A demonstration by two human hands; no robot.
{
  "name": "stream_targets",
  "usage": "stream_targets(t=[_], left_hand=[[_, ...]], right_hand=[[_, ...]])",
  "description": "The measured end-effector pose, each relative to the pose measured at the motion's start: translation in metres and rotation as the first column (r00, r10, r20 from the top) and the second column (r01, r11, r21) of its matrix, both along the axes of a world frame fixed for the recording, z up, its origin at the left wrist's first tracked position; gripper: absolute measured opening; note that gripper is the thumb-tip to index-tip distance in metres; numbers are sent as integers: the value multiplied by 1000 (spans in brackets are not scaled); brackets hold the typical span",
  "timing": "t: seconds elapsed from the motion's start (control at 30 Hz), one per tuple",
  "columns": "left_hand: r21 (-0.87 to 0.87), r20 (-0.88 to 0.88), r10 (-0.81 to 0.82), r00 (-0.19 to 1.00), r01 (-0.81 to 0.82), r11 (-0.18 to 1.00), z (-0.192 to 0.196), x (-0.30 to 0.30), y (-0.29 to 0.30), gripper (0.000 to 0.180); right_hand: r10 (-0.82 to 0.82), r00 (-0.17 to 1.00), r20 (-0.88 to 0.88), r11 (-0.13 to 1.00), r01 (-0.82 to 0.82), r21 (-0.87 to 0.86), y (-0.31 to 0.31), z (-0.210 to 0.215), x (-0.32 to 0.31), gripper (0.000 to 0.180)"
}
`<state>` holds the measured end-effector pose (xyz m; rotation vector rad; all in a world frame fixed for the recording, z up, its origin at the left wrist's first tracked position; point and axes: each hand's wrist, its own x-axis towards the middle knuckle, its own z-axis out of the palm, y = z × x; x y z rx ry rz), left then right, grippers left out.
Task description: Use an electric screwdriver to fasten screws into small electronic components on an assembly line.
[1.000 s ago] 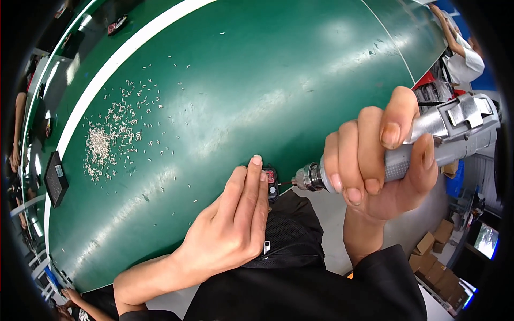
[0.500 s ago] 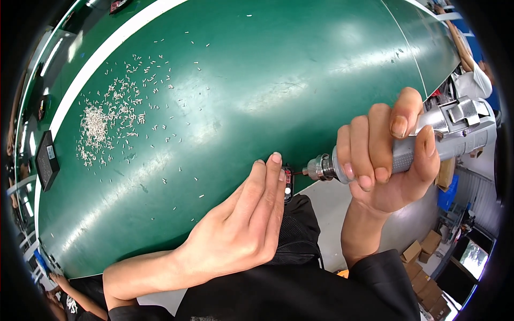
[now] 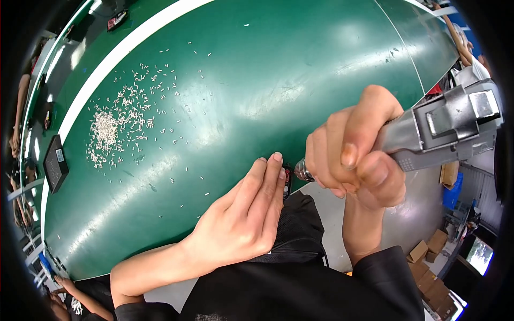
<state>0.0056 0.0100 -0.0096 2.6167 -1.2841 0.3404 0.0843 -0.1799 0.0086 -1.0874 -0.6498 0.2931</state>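
Likely screwdriving: right hand (image 3: 356,152) grips driver (image 3: 447,131), 3 o'clock of gadget (image 3: 287,183); left hand (image 3: 241,214) alongside, grasp unclear; needs steady push.

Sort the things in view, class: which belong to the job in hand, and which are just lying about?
Job in hand:
- grey chucked power tool, in the right hand
- small dark device with red parts, beside the left hand
- small pale rods, scattered; probably

Lying about, apparently:
- flat black box
- cardboard boxes
- blue bin

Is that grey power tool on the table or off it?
Off: the right hand grips the power tool, its chuck close to the small black device beside the left hand.
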Motion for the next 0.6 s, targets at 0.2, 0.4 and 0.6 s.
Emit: stream_targets(t=[0.2,0.4,0.6], left_hand=[[-26,-23,8,1000,-9,1000,2,0,-3,39],[-59,-46,20,999,-23,998,6,-3,-2,41],[-141,-122,42,992,-60,988,5,-9,-2,43]], right_hand=[[-28,1000,2,998,28,63,8,2,-4,17],[-13,1000,-1,997,13,74,8,7,-10,14],[17,999,49,1000,-18,16,6,13,-17,13]])
